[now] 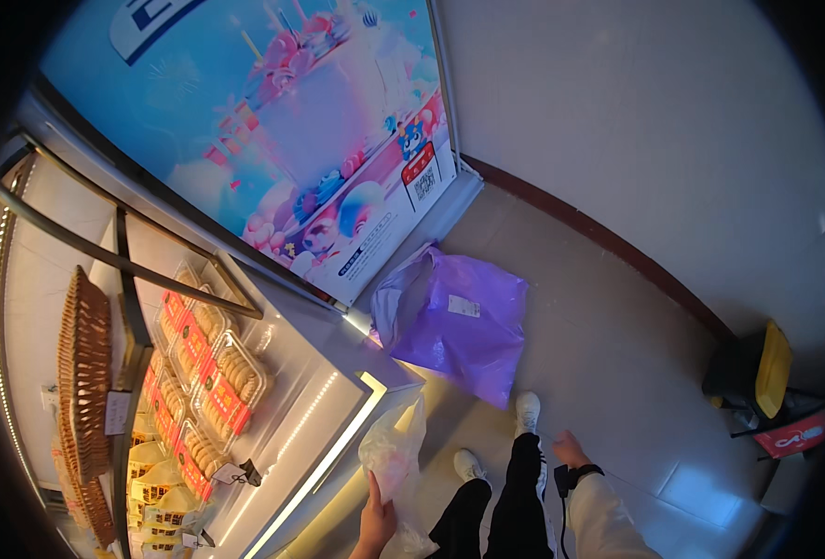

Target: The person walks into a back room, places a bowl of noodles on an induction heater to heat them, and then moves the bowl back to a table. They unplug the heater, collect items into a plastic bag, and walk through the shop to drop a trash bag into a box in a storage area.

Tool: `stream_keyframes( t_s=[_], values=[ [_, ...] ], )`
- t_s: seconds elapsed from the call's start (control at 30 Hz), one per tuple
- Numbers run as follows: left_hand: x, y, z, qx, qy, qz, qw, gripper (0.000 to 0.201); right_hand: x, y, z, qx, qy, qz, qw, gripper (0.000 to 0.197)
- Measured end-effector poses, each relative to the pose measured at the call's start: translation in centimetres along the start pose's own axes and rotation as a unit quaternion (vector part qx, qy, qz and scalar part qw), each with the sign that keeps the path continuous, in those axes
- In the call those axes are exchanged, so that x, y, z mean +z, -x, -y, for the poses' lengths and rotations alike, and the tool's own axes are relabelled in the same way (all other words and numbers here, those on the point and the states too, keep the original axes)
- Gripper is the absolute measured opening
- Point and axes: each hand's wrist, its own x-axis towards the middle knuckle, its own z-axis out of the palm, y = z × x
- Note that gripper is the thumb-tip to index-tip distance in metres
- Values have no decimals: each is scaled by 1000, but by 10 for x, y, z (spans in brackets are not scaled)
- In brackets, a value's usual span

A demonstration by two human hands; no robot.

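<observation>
My left hand (375, 518) is closed on a pale, translucent plastic bag (395, 456), its thumb pointing up along the bag. Something pinkish shows faintly through the plastic. To the right of my legs, my right hand (571, 450) hangs with its fingers curled in, and nothing shows in it. A black band with a dark cord (576, 474) circles that wrist. On the floor ahead of my feet lies a shiny purple bag (477, 321) with a white label; neither hand touches it.
At left stands a lit display counter (310, 424) with clear boxes of pastries (231, 387), yellow packages (159, 484) and a wicker basket (86, 373). A cake poster panel (328, 121) rises ahead. At right, a black-and-yellow container (766, 373) and a red package (794, 434) stand near the wall.
</observation>
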Motion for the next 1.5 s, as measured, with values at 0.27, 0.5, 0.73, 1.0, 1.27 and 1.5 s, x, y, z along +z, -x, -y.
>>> stream_keyframes(
  t_s=[0.27, 0.5, 0.73, 1.0, 1.27, 1.5],
  values=[
    [77, 0, 12, -270, -37, -11, 962, 53, 128, -195, 59, 107, -185, -78, 974, 113],
    [134, 25, 13, -318, -68, 4, 946, 55, 147, -279, 65, 252, -500, 64, 826, 96],
    [123, -11, -33, -263, 7, -8, 965, 54, 88, -240, 123, 1, -341, 244, 908, 28],
    [96, -64, -106, -409, 653, 57, 636, 57, -94, 20, 282, -226, -73, 612, 754, 19],
    [4, -44, -193, -276, 525, 15, 805, 37, -171, 111, 401, -422, 16, 725, 544, 18],
    [-56, 43, -121, -114, 396, -95, 906, 33, -234, 100, 625, -505, -45, 479, 717, 30]
  ],
)
